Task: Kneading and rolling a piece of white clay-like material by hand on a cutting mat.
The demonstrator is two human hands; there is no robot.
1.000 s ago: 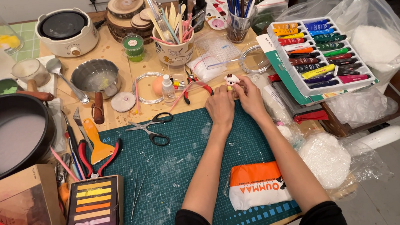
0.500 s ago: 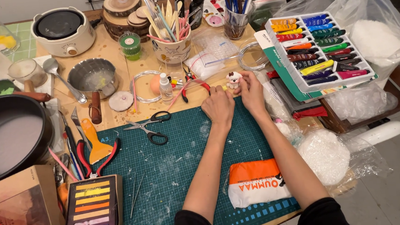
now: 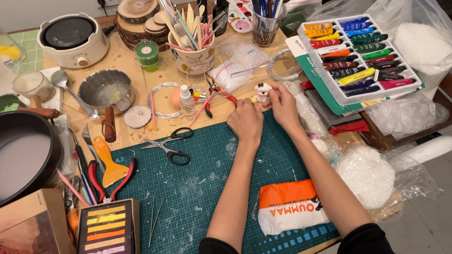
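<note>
Both hands meet at the far edge of the green cutting mat (image 3: 204, 193). My left hand (image 3: 245, 121) and my right hand (image 3: 281, 105) pinch a small white figurine (image 3: 261, 91) with a brown and yellow detail between their fingertips. The figurine sits just above the wooden tabletop, past the mat's edge. Red-handled pliers (image 3: 218, 96) and a small clear dropper bottle (image 3: 186, 101) lie just to the left of my hands. Black-handled scissors (image 3: 168, 145) rest on the mat's far left part.
A box of coloured paint tubes (image 3: 357, 57) stands at right, with plastic bags of white stuffing (image 3: 368, 176) beyond it. A cup of tools (image 3: 193, 51), a steel saucepan (image 3: 106, 92), a black pan (image 3: 11, 160), a pastel box (image 3: 106, 241) and an orange-white pouch (image 3: 291, 207) surround the mat.
Both hands have stayed together on the figurine, shifting only slightly. The view has tilted a little, so the table sits somewhat lower in the picture.
</note>
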